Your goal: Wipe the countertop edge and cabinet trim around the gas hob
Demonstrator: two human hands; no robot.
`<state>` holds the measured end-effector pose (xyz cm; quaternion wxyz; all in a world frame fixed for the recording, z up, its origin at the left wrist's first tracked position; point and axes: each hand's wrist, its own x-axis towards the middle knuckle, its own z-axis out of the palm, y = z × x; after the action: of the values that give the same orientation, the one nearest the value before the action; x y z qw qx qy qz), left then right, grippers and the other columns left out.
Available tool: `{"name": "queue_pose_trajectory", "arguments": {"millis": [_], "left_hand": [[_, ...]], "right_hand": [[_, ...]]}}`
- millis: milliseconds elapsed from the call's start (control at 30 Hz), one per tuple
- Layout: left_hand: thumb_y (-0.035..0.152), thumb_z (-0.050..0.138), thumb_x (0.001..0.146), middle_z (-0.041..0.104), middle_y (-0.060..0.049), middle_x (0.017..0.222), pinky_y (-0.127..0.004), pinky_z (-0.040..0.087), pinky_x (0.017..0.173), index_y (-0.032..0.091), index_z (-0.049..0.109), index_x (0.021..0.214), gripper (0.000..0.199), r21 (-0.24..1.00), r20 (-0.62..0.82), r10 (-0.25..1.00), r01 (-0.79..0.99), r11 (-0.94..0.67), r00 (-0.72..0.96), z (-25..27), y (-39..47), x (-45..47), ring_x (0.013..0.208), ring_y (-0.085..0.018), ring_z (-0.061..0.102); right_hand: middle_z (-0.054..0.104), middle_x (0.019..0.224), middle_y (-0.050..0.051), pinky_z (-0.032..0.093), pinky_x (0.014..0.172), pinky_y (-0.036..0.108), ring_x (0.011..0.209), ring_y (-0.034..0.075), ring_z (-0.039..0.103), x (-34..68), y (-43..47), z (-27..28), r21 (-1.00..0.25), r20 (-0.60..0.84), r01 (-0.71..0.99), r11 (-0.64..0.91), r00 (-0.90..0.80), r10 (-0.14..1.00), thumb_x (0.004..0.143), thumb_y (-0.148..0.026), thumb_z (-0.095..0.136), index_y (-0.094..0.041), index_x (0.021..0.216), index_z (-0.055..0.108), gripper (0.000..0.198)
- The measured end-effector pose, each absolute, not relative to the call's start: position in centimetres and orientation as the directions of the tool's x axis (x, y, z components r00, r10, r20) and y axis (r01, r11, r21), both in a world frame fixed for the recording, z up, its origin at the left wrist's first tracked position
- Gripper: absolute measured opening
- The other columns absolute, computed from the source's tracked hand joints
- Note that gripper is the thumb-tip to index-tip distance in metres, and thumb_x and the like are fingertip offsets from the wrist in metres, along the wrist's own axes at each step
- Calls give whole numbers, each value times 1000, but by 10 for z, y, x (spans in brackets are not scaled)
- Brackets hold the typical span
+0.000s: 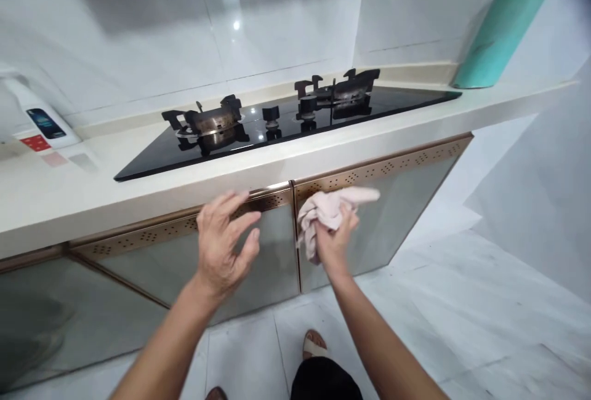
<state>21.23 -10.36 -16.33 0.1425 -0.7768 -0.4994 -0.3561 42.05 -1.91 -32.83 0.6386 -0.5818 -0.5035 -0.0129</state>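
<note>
The pale pink cloth [325, 208] looked crumpled, one end jutting sideways. The right hand [337, 239] clutched it; the left hand [222, 245] had its fingers parted.

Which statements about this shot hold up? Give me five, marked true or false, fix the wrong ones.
1. The right hand holds a cloth. True.
2. The left hand also grips the cloth. False: the left hand is open and holds nothing visible.
3. Two dark knobs stand on the black hob. True.
4. The teal container stands left of the hob. False: the teal container is to its right.
5. A white bottle stands on the countertop, left of the hob. True.
</note>
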Motion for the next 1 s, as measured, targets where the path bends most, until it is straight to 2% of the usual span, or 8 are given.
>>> {"name": "queue_pose_trajectory", "arguments": {"millis": [167, 300, 400, 467, 533, 767, 867, 1000], "left_hand": [[47, 37, 99, 61, -12, 130, -50, 48, 109, 27, 61, 125, 40, 645, 630, 717, 714, -271, -297, -249, -112, 178, 127, -26, 56], [49, 42, 98, 57, -12, 127, -47, 49, 110, 27, 57, 131, 43, 778, 550, 686, 591, -214, -475, -285, -107, 149, 124, -26, 57], [47, 42, 99, 55, -12, 127, -46, 48, 112, 30, 56, 135, 42, 806, 518, 679, 562, -183, -521, -303, -113, 132, 125, -25, 57], [46, 44, 99, 54, -12, 130, -47, 47, 114, 31, 57, 135, 42, 809, 511, 689, 559, -183, -514, -314, -122, 126, 129, -25, 55], [45, 47, 98, 53, -12, 136, -48, 46, 115, 32, 57, 137, 42, 827, 489, 702, 531, -184, -518, -323, -132, 123, 134, -26, 53], [41, 51, 98, 53, -11, 146, -47, 42, 116, 27, 58, 137, 42, 880, 471, 680, 357, -313, -562, -325, -152, 127, 139, -24, 50], [40, 54, 96, 61, -10, 136, -44, 46, 110, 25, 63, 130, 38, 900, 435, 664, 296, -319, -608, -321, -153, 126, 128, -23, 57], [41, 56, 94, 66, -11, 128, -39, 50, 98, 23, 65, 123, 35, 941, 324, 651, 161, -299, -686, -321, -150, 120, 116, -23, 62]], "right_hand": [[24, 149, 26, 29, 112, 67, 144, 42, 24, 386, -13, -277, -665, 737, 666, 337, 511, 443, 92, -38, 50, -16, 153, 31, 67], [35, 148, 18, 27, 106, 73, 142, 48, 23, 304, -37, -338, -311, 814, 829, 464, -19, 580, 84, -27, 61, -30, 138, 57, 54], [52, 135, 10, 34, 101, 66, 132, 40, 37, 285, -56, -400, -17, 752, 767, 642, -414, 513, 82, -17, 62, -39, 119, 68, 44], [56, 131, 8, 39, 100, 57, 127, 36, 42, 297, -63, -416, 61, 718, 684, 727, -536, 444, 79, -12, 61, -35, 112, 69, 41], [54, 132, 11, 41, 100, 54, 126, 34, 44, 318, -62, -406, 22, 764, 671, 741, -490, 420, 77, -12, 58, -29, 111, 67, 39], [49, 134, 23, 32, 104, 67, 130, 42, 43, 373, -30, -281, -293, 918, 860, 417, 132, 373, 84, -37, 55, -15, 133, 56, 54], [54, 128, 24, 38, 99, 61, 122, 41, 48, 361, -31, -259, -219, 940, 877, 427, 72, 333, 85, -44, 59, -15, 128, 62, 52], [56, 124, 19, 38, 96, 54, 120, 38, 48, 299, -51, -254, -5, 909, 811, 585, -240, 340, 86, -36, 61, -21, 115, 70, 34]]}}
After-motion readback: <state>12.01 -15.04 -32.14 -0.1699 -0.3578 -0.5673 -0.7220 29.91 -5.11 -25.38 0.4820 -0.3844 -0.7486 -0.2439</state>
